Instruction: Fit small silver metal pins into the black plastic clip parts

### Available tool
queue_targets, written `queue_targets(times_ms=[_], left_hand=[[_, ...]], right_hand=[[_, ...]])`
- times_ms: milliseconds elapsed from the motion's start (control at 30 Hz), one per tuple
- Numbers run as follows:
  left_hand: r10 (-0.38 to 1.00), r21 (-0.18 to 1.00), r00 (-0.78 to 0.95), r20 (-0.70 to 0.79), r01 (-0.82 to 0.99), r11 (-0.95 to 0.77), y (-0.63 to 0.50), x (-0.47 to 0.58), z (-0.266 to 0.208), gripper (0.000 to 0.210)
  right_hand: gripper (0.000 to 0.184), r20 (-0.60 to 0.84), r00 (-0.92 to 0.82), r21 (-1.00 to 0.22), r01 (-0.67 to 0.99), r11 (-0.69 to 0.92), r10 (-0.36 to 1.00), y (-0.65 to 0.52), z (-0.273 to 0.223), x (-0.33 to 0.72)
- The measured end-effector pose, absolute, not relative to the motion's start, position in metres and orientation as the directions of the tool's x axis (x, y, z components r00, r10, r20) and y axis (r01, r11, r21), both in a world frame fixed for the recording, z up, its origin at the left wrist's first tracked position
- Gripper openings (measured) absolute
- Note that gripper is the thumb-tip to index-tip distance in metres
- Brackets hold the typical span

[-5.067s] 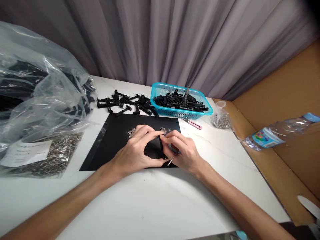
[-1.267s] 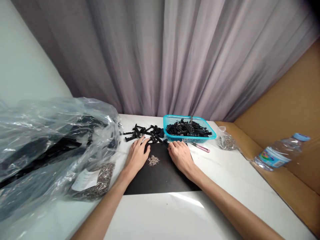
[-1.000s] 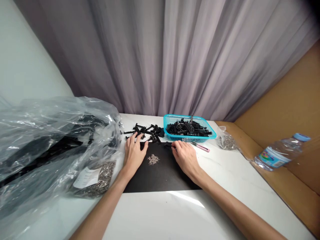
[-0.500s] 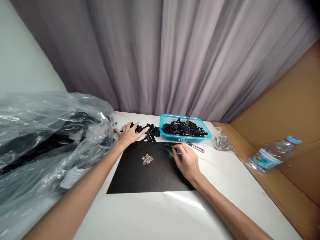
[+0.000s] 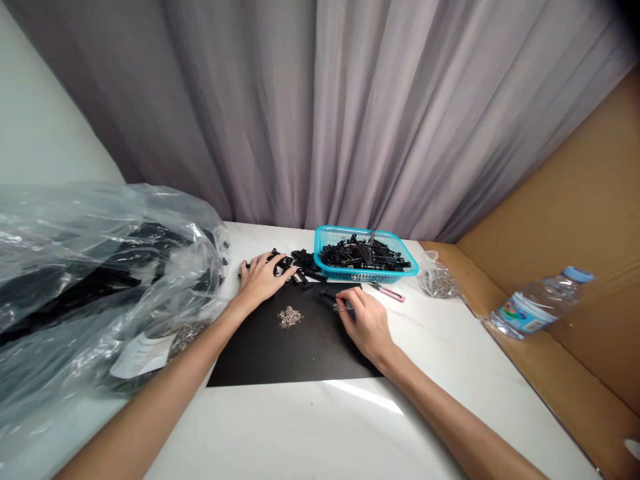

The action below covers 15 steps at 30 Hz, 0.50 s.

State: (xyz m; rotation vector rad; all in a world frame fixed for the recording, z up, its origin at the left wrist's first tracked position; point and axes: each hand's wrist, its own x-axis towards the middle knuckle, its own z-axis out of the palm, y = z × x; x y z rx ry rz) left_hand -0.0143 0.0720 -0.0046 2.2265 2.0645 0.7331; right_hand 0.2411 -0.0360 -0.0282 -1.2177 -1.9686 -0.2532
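Note:
My left hand lies with fingers spread on a loose pile of small black plastic parts, at the far edge of a black mat. Over the mat's right side, my right hand is closed in a pinch. A dark piece and a thin metallic glint show at its fingertips, but what it grips is too small to make out. Small silvery metal pieces form a heap on the mat between the hands.
Behind the mat a blue basket holds many black parts. Pink-handled cutter or scissors lie before it. A bag of metal pieces and a water bottle are right; a large clear plastic bag is left.
My left hand has shifted slightly right and nearer over the black parts, its fingers still spread. My right hand stays pinched at about the same spot. The whole view has slid a little.

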Motion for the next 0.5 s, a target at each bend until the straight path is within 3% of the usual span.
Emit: queue_targets(times_ms=[233,400,500], left_hand=[[0.898,0.379,0.056,0.436,0.893,-0.24,0.055,-0.013,0.01,0.05],[0.838,0.409,0.324,0.44,0.758,-0.508,0.005,0.003,0.017,0.04],[0.801,0.596,0.507,0.317,0.551,-0.584,-0.023,0.012,0.014,0.041]], right_hand=[[0.013,0.725,-0.183,-0.306,0.778,0.548,0.664,-0.042,-0.025,0.242],[0.012,0.677,-0.14,-0.474,0.669,0.573,0.723,-0.05,-0.025,0.231],[0.016,0.624,-0.101,-0.593,0.585,0.553,0.775,-0.053,-0.023,0.222]])
